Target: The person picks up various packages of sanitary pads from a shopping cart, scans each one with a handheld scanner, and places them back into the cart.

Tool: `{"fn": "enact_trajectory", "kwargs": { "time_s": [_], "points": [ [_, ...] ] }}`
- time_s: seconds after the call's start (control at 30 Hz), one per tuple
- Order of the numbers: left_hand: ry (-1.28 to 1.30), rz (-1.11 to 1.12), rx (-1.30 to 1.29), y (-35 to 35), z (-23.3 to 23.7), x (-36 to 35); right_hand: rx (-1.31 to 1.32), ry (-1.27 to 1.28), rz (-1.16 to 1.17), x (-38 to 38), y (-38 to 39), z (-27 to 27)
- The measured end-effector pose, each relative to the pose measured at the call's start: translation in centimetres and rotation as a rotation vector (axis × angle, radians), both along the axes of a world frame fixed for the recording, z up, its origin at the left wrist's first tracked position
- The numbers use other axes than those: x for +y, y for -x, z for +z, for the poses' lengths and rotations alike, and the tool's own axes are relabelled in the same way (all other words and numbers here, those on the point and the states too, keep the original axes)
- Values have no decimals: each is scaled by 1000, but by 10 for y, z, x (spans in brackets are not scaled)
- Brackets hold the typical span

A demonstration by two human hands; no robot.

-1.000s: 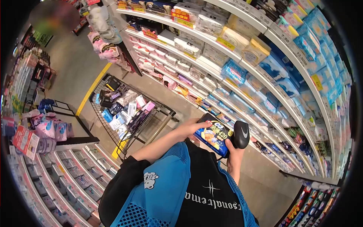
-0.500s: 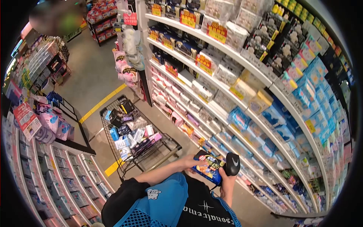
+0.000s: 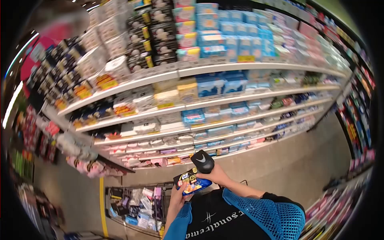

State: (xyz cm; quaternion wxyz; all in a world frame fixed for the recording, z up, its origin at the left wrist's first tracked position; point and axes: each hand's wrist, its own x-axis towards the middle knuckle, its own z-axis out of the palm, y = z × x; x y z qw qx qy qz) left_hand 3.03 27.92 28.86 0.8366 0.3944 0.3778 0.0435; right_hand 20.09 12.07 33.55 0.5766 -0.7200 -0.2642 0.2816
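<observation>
My left hand (image 3: 176, 197) grips the near left edge of a dark blue pack of sanitary pads (image 3: 195, 183) marked 420, its printed front turned up toward me. My right hand (image 3: 215, 174) is closed around a black handheld barcode scanner (image 3: 203, 161), whose rounded head bears a pale crescent mark. The scanner's handle is hidden by the hand. Its head sits just beyond the pack's far right corner, and my right fingers are right at the pack's edge. Both things are held in front of my chest, over the aisle floor.
Ahead runs a long white shelf unit (image 3: 208, 70) stacked with tissue and pad packs. A wire shopping cart (image 3: 107, 204) with mixed goods stands on the left, beside a yellow floor line (image 3: 102, 206). More shelving (image 3: 336, 208) is at the lower right.
My view has swung right to face the shelves, so the cart now appears lower. Both hands still hold the pack and scanner; the scanner has shifted to the pack's far side.
</observation>
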Motion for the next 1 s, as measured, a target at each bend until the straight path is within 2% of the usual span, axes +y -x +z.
{"fn": "enact_trajectory", "kwargs": {
  "time_s": [0.07, 0.17, 0.23, 0.3, 0.33, 0.43, 0.47, 0.5, 0.57, 0.63, 0.7, 0.77, 0.8, 0.83, 0.9, 0.93, 1.0],
  "points": [
    [-44, 53, -21, -4, 0, 1, 3, -64, -67, -2, 4, 0],
    [-128, 20, -143, -12, 10, 0, 92, -121, -104, -10, 8, 7],
    [-144, -4, -222, -16, -2, 3, 57, -64, -166, -15, 13, 22],
    [-129, -47, -271, -23, 5, 1, -18, -12, -220, -20, 13, 8],
    [-90, -124, -312, -25, 7, 3, 13, -48, -250, -22, 15, 4],
    [-42, -173, -165, -31, 4, 8, 147, -77, -367, -33, 26, 5],
    [11, -263, -242, -35, -24, 19, 129, -76, -394, -38, 30, 9],
    [125, -286, -225, -41, -22, 20, 105, -75, -414, -42, 34, 12],
    [65, -364, -259, -45, -20, 14, 118, -159, -494, -46, 41, 11],
    [173, -377, -316, -44, -8, 4, 139, -212, -544, -51, 48, 13],
    [167, -373, -331, -43, 5, -2, 119, -249, -563, -55, 51, 22],
    [35, -346, -265, -42, -25, 0, 180, -167, -581, -59, 50, 19],
    [-163, -342, -168, -44, -62, 10, 160, -200, -596, -58, 52, 29],
    [-732, -517, -185, -34, -86, 19, 136, -235, -609, -59, 51, 21],
    [-1355, -395, -107, -11, -121, 26, 68, -302, -623, -64, 50, 14],
    [-1448, -354, 115, -2, -111, 21, 87, -293, -658, -67, 53, 25],
    [-1704, -335, 344, 19, -111, 23, 165, -305, -658, -76, 55, 23]
  ]
}}
